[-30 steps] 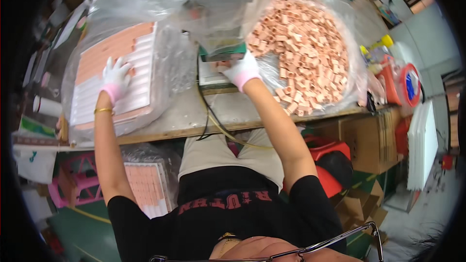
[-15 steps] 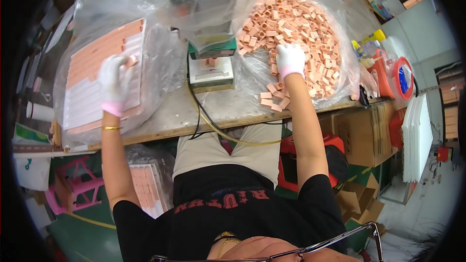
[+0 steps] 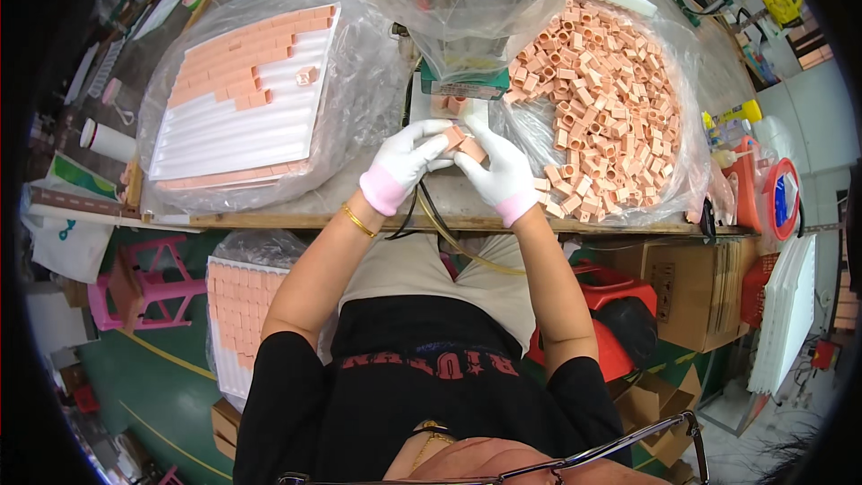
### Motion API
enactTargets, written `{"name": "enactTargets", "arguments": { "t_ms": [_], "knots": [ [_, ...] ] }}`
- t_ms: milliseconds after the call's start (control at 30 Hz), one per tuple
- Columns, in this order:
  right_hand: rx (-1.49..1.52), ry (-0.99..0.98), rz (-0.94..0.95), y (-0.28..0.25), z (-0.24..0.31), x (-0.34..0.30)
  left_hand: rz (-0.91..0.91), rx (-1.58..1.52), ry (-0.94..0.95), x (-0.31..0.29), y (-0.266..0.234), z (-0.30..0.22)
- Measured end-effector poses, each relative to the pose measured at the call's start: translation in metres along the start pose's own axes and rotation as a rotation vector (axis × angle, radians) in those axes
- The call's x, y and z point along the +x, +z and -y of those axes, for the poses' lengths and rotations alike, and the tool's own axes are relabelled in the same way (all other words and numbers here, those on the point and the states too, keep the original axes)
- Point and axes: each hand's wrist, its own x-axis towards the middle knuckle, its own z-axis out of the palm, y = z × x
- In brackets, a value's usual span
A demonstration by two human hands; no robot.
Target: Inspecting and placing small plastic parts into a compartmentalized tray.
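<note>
My gloved left hand (image 3: 404, 164) and gloved right hand (image 3: 499, 173) meet in front of a small press-like device (image 3: 462, 88) with a green block. Between my left fingertips is a small peach-coloured hollow block (image 3: 454, 136). Another peach block (image 3: 471, 153) sits in my right fingers, close against the first. A further peach piece (image 3: 456, 105) rests on the device's white base, just beyond my hands. On the left, a white ridged tray (image 3: 238, 145) bears rows of peach blocks; one lone block (image 3: 306, 76) lies on it apart from the rows.
A large heap of peach blocks (image 3: 611, 108) lies on plastic sheeting at the right. Clear plastic (image 3: 485, 18) drapes over the device. A hose (image 3: 435, 220) hangs over the table edge (image 3: 332, 221). Below are a pink stool (image 3: 157, 283), a red case (image 3: 611, 292) and cardboard boxes (image 3: 691, 287).
My left hand has left the tray and my right hand the heap; both have come together before the device, with blocks in their fingers. A lone block now lies on the tray.
</note>
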Motion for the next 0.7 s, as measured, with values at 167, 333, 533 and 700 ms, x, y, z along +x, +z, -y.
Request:
{"name": "enactTargets", "arguments": {
  "t_ms": [167, 333, 533, 700],
  "knots": [
    [0.663, 0.394, -0.056, 0.0, -0.014, 0.007, 0.027, -0.011, -0.078, 0.007, 0.002, 0.0],
    [1.458, 0.255, -0.08, 0.022, 0.0, 0.008, 0.166, -0.408, -0.143, 0.008, 0.0, 0.022],
    [1.374, 0.292, -0.062, 0.014, -0.03, -0.02, 0.264, -0.354, -0.039, 0.011, 0.014, 0.052],
    [0.92, 0.118, -0.016, 0.002, -0.027, -0.012, 0.198, -0.268, -0.026, 0.003, 0.017, 0.026]
  ]
}}
